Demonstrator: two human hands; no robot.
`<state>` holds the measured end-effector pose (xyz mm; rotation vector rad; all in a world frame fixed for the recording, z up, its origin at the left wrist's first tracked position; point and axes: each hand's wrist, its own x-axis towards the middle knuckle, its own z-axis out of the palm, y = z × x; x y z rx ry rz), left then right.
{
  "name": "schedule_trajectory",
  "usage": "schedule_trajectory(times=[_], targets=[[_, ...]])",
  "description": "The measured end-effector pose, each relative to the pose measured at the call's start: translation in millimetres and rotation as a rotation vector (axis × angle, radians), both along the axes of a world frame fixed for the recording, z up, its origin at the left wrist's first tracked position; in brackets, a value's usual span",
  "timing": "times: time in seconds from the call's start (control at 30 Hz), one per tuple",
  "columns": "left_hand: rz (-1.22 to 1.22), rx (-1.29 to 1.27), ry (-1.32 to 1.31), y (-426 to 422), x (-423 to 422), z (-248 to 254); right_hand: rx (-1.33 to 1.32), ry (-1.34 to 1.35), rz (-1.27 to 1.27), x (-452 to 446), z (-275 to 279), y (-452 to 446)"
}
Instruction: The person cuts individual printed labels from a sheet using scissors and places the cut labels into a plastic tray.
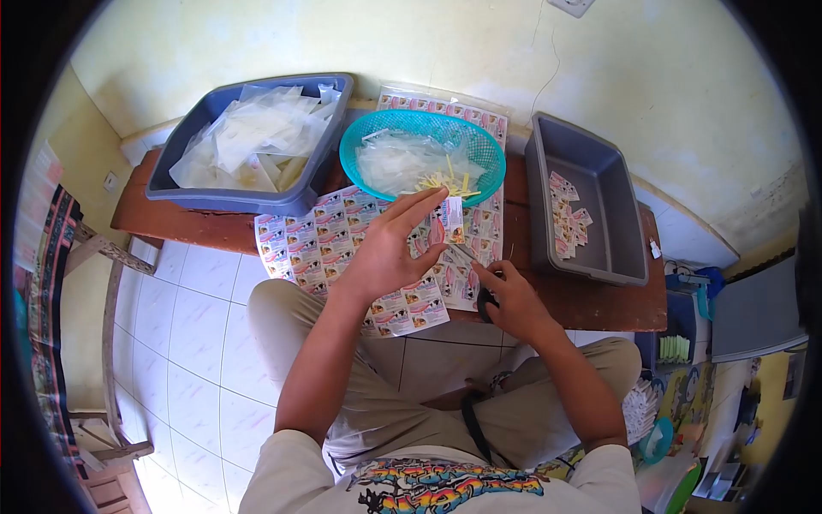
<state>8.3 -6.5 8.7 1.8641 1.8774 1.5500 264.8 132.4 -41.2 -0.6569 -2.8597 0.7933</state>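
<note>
My left hand [385, 253] is raised over the bench, thumb and fingers curved around a small strip of printed labels [455, 221]. The exact grip on the strip is partly hidden. My right hand [516, 304] is closed on scissors with black handles [486, 305], and their blades point toward the strip's lower end. Beneath both hands lie sheets of printed labels [304, 236] with repeated pictures. Just beyond my left fingertips, a turquoise plastic basket [347, 163] holds clear plastic pieces and thin yellow paper trimmings [461, 187].
A grey-blue tub [163, 184] full of translucent plastic bags [257, 128] stands at the left of the brown wooden bench [599, 317]. On the right is a grey tub [604, 197] with several cut labels [565, 223]. The wall rises close behind.
</note>
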Motion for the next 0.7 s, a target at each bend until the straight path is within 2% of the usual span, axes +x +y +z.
schedule_trajectory(times=[0.17,0.7], targets=[[-0.009,0.016,-0.018,2,0,-2,0.082,-0.102,-0.002,-12,-8,5],[-0.024,-0.016,-0.050,9,-2,-3,0.177,-0.142,0.011,-30,-18,11]])
